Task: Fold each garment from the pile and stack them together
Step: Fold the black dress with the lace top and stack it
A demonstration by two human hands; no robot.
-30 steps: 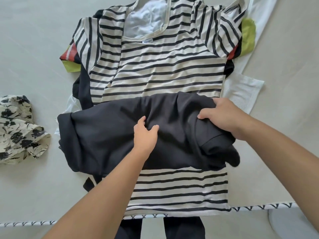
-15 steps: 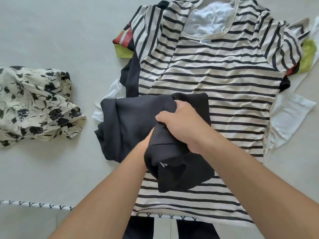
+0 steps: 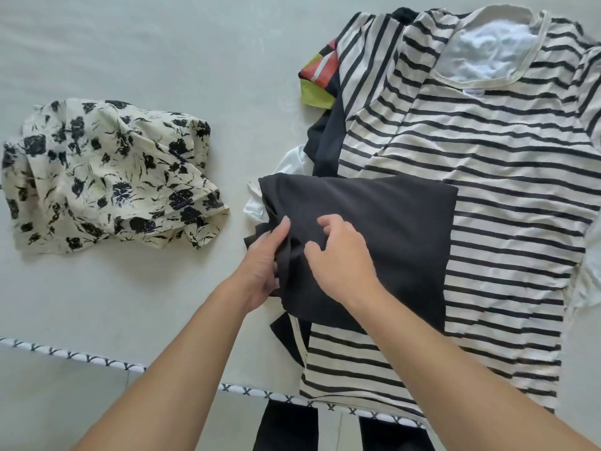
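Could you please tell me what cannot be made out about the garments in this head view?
- Garments under the striped shirt: mostly covered, only edges show.
- Striped shirt's right sleeve: cut off by the frame edge.
- Black garment: its type, hidden by folding.
- Left hand fingertips: tucked under black fabric.

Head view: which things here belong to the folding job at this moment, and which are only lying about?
In the job:
- black garment, folded, lying on the pile
- left hand, gripping its left edge
- right hand, on top of it
- floral garment, lying apart at left

Waiting or lying about:
- striped shirt, spread flat
- white garment, underneath
- red and green garment, underneath
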